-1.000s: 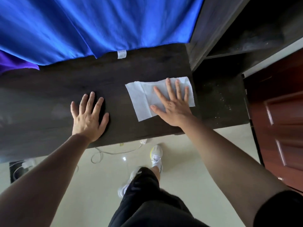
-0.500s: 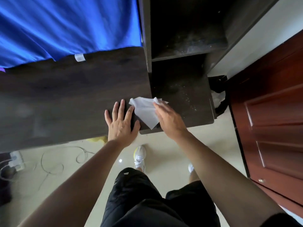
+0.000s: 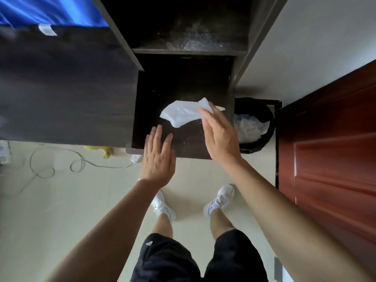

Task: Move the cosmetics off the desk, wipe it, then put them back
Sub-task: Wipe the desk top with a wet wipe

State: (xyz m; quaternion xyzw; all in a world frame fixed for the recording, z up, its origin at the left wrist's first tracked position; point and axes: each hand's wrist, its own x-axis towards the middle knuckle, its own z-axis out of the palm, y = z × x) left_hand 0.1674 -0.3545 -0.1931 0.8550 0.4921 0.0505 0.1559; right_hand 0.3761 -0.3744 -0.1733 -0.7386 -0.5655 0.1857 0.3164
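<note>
My right hand (image 3: 218, 135) pinches a crumpled white wipe (image 3: 181, 113) by its right end and holds it above the dusty right section of the dark wooden desk (image 3: 67, 88). My left hand (image 3: 158, 155) hovers flat, fingers straight, over the front edge of that section, holding nothing. No cosmetics are in view.
A black bin (image 3: 257, 127) with white waste stands on the floor right of the desk. Dusty shelves (image 3: 189, 43) rise behind the desk. A red-brown door (image 3: 333, 151) is at the right. Blue cloth (image 3: 50, 11) hangs at the top left; cables (image 3: 57, 165) lie on the floor.
The wipe lay flat under my right palm; it is now lifted, bunched and carried right toward the bin side. My left hand came off the desk surface and moved right too.
</note>
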